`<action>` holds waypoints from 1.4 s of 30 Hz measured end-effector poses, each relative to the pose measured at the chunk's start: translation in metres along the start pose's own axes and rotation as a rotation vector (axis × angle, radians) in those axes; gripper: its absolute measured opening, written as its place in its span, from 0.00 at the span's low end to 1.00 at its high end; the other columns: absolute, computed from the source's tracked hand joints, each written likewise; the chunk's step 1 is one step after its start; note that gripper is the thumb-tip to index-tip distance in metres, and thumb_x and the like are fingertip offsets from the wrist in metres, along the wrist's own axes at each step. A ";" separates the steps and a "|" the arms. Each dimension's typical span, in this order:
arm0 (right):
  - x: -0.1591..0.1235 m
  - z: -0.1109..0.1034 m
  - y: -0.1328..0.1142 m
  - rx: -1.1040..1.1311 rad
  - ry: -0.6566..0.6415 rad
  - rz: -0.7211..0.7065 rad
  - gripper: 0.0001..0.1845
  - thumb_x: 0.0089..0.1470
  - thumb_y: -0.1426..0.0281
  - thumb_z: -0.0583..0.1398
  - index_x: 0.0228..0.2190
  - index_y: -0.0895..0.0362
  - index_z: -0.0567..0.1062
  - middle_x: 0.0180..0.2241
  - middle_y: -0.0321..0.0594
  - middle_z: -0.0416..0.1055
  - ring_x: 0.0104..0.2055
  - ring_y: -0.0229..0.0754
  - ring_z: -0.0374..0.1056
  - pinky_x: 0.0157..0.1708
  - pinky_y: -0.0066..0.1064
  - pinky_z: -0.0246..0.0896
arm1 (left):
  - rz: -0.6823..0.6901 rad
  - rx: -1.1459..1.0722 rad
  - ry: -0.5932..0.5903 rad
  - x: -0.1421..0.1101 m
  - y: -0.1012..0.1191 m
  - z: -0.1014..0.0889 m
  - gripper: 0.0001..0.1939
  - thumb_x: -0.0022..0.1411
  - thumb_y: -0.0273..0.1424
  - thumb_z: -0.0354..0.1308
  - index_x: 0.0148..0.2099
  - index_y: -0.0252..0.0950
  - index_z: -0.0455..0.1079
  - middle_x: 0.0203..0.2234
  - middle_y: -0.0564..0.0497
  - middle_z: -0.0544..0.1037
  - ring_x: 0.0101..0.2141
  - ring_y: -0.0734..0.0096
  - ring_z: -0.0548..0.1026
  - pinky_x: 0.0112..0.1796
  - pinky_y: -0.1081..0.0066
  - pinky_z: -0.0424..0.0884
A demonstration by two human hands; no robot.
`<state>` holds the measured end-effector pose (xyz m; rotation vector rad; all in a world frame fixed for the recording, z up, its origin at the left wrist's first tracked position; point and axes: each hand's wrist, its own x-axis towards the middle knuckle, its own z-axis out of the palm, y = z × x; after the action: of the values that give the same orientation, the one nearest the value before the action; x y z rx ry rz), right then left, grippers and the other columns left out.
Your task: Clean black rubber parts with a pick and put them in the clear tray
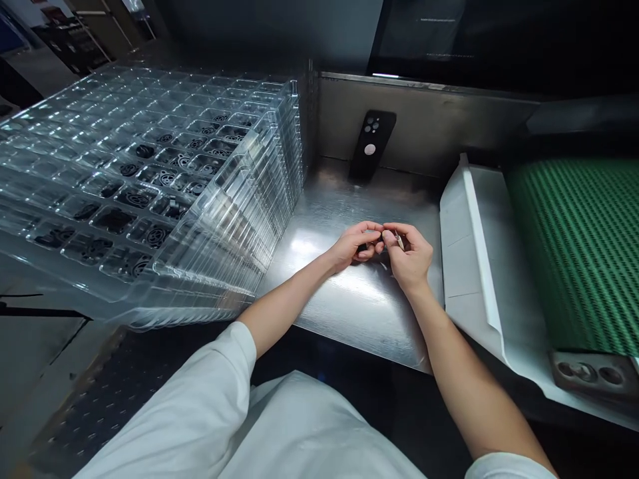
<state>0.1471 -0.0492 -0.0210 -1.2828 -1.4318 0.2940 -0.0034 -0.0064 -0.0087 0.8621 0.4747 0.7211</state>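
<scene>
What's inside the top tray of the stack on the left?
The top tray shows dark parts, several of them round, in pockets toward its right side. What lies in the lower trays is covered from above.

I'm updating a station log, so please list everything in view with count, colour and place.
Stack of clear plastic compartment trays: one, clear, left.
Small parts, some ring-like: over ten, black, in the stack's compartments.
Black rectangular phone: one, black, against back panel.
Flat metal back panel: one, grey, behind phone.
Smooth metal work surface: one, silver, centre.
Glossy screen-like panel: one, black, upper right.
White-walled trough: one, white, right.
Textured belt: one, green, far right.
Metal block with round recesses: one, grey, lower right.
Slim pointed tool: one, pale metallic, right hand.
Small piece, mostly hidden: at least one, black, left hand.
White shirt: one, white, bottom.
Bare hands: two, centre.
</scene>
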 end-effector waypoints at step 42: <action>-0.001 -0.004 -0.005 -0.447 -0.059 -0.143 0.26 0.68 0.54 0.56 0.21 0.54 0.64 0.20 0.33 0.58 0.23 0.37 0.53 0.27 0.33 0.45 | 0.177 -0.129 0.082 -0.003 0.004 -0.003 0.12 0.63 0.32 0.62 0.48 0.35 0.68 0.26 0.55 0.70 0.17 0.85 0.56 0.20 0.79 0.45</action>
<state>0.1473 -0.0538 -0.0159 -1.5247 -1.6914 -0.0936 -0.0084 -0.0055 -0.0070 0.7616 0.4238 0.9422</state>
